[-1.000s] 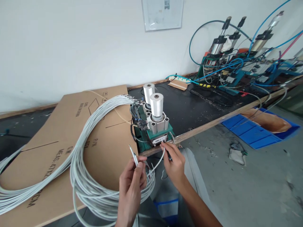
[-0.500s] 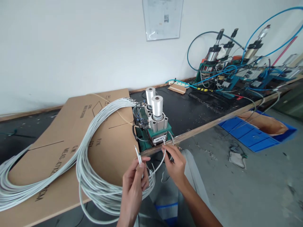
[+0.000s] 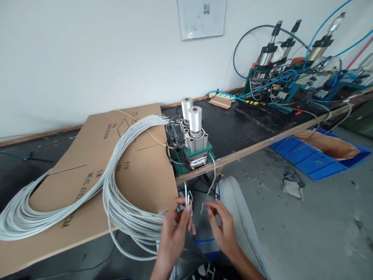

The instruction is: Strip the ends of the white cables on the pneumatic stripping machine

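Note:
My left hand (image 3: pixel 177 225) is closed around white cables, pinching them between thumb and fingers. Their cut ends (image 3: pixel 186 194) point upward out of the grip. My right hand (image 3: pixel 222 225) is a little to the right, its fingers curled but apart, with nothing visible in them. Ahead of both hands, a small pneumatic machine (image 3: pixel 194 140) with two silver cylinders sits at the bench edge. A large looped bundle of white cables (image 3: pixel 128 198) lies to the left, partly hanging over the edge and passing behind my left hand.
Flat cardboard (image 3: pixel 145 171) lies under the cables on the black bench (image 3: pixel 227 132). Several more pneumatic machines (image 3: pixel 268 58) with blue hoses stand at the back right. A blue bin (image 3: pixel 309 159) is on the floor. A thin grey lead (image 3: pixel 214 175) hangs near my right hand.
My right hand has drawn back from the machine's front and let go of the white cable. My left hand has shifted right, with cable ends still in it. The view has tilted slightly.

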{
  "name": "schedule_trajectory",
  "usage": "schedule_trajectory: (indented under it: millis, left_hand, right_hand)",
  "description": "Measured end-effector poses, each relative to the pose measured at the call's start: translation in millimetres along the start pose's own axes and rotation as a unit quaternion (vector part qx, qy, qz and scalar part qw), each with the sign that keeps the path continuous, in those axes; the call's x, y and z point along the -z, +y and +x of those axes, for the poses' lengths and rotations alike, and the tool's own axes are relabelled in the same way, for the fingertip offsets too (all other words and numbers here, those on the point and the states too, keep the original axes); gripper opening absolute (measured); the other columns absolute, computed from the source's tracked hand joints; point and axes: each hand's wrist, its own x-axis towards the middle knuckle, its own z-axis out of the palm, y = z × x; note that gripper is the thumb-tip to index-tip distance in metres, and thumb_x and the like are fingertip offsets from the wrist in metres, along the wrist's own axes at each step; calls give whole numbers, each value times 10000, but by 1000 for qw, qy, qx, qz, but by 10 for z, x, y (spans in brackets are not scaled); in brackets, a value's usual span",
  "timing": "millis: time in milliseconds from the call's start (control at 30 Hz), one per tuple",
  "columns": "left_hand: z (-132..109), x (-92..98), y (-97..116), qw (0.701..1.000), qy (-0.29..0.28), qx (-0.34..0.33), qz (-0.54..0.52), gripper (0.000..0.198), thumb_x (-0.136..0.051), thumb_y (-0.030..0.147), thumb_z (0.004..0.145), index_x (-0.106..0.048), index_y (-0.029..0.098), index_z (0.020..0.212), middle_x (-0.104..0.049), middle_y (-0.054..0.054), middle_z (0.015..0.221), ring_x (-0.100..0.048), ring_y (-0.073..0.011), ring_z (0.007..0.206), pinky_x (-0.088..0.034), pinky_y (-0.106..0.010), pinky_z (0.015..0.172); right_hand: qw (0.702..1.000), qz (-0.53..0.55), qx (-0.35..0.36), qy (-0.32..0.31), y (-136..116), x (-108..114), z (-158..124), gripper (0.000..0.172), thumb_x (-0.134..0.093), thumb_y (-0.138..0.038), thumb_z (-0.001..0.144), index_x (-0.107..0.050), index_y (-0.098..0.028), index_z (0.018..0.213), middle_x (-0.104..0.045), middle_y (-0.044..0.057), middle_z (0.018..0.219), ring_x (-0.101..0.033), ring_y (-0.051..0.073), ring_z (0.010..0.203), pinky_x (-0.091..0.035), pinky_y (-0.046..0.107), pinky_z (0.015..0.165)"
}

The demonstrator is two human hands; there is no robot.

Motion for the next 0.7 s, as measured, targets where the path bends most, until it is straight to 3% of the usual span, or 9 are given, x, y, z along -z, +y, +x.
schedule_trajectory:
  millis: [133,233,367,533,633,700]
  left_hand:
    - [17,3,6,1000,-17,-14,10,451,-748,607,826,-623,178,880,-581,44,509,-565,-138,462,-521,-260,522]
    - [-17,37,20,999,6,-48,14,368,-739,535,863,-674,173,852,-698,-18,658,-653,-166,606,-572,-279,635]
    - [-90,54,36,993,48,-91,58,236,-721,421,914,-718,186,904,-773,-55,888,-692,-173,775,-565,-252,740]
    - [-102,58,20,990,25,-104,87,210,-701,394,929,-758,193,909,-785,-51,875,-715,-187,802,-564,-253,760]
    - [-118,117,18,970,93,-159,156,160,-693,344,933,-768,203,929,-778,-51,905,-719,-195,869,-551,-253,807]
    - [-128,157,55,957,145,-183,172,150,-671,334,948,-750,207,962,-726,-18,790,-672,-157,723,-528,-219,680]
  right_hand:
    - [972,170,-124,-102,-387,-123,276,199,-608,-371,992,-724,-210,1009,-655,40,938,-650,143,692,-535,228,551]
    - [946,250,-166,-119,-473,-201,405,259,-633,-431,977,-729,-201,907,-614,11,849,-565,106,584,-457,218,494]
    - [941,287,-145,-102,-476,-204,408,240,-675,-434,955,-763,-216,906,-629,20,867,-560,113,665,-438,218,552]
    - [950,270,-122,-97,-499,-178,419,212,-695,-398,952,-772,-213,881,-643,27,867,-589,124,738,-460,223,619]
    - [925,327,-167,-100,-508,-179,440,266,-691,-457,948,-717,-205,866,-624,8,830,-558,103,642,-466,209,552]
    - [900,365,-201,-126,-529,-169,436,309,-658,-510,959,-653,-212,880,-621,-9,770,-535,96,569,-461,199,490]
